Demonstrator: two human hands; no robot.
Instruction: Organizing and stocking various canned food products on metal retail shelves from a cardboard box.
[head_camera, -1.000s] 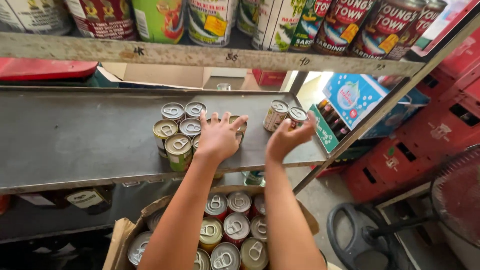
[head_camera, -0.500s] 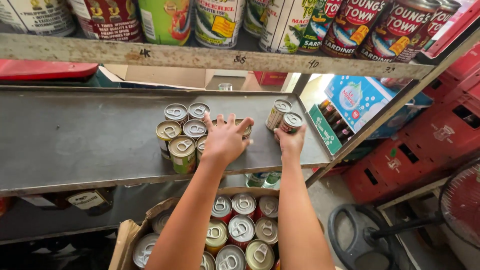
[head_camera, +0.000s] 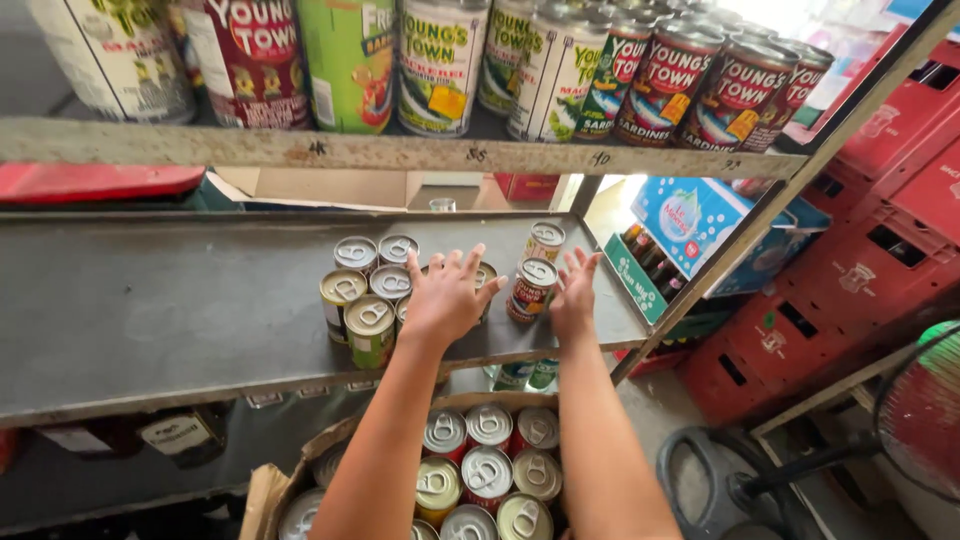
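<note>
Small round tins with silver pull-tab lids (head_camera: 372, 290) stand bunched upright on the grey metal shelf board (head_camera: 150, 320), toward its right half, and both hands are among them, so the step in hand looks like the settling of tins into rows on that shelf. The left hand (head_camera: 445, 298) lies palm down with fingers spread flat over the right side of the bunch, covering at least one tin; it presses or steadies rather than grips, closed around nothing. The right hand (head_camera: 573, 298) is open too, fingers stretched forward, its inner edge touching or just beside a red-labelled tin with a silver lid (head_camera: 531, 288), which stands a little apart from the bunch, with a pale-labelled tin (head_camera: 545, 241) behind it. As a judgement, the next move calls for a sideways push that brings the two loose tins against the bunch without tipping them. Below the shelf, an open brown cardboard carton (head_camera: 268, 495) holds more tins, lids up. How many tins sit under the left palm cannot be told, the carton is cut off by the lower edge, and whether the right hand truly touches the red-labelled tin is hard to make out.
</note>
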